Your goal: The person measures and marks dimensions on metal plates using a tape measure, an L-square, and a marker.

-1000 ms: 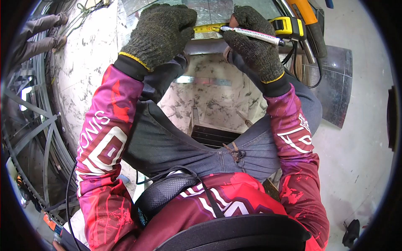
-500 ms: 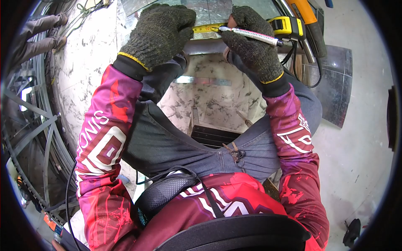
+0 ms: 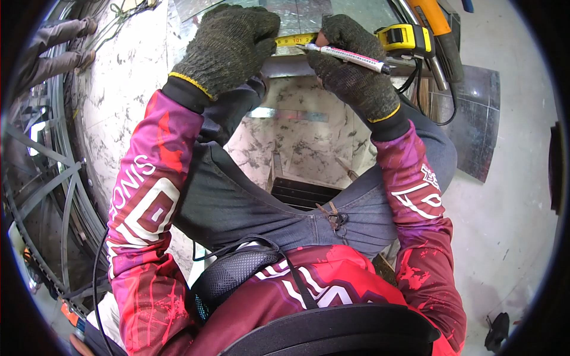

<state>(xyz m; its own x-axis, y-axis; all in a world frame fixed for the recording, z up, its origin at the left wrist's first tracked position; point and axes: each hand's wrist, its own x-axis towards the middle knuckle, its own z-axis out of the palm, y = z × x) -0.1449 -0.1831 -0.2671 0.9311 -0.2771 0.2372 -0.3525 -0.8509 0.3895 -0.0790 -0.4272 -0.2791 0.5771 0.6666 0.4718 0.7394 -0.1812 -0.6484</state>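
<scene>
My left hand (image 3: 234,50), in a dark knitted glove, is closed at the left end of the yellow measuring tape blade (image 3: 295,40); its fingertips are partly hidden. The blade runs along the near edge of a shiny grey metal sheet (image 3: 291,15). My right hand (image 3: 356,74), gloved the same way, grips a white marker pen (image 3: 356,57). The marker's tip points left, close to the lower edge of the blade. To the right of this hand lies the yellow and black tape measure case (image 3: 408,40).
An orange-handled tool (image 3: 432,16) and a black cable lie beyond the case. Dark panels (image 3: 475,118) are at right. Metal bars and a frame (image 3: 65,178) stand at left, near another person's legs (image 3: 59,47). A black slotted thing (image 3: 303,193) is between my knees.
My right hand has shifted slightly left with the marker, whose tip has moved left and down to the blade's lower edge. My left hand is almost unmoved.
</scene>
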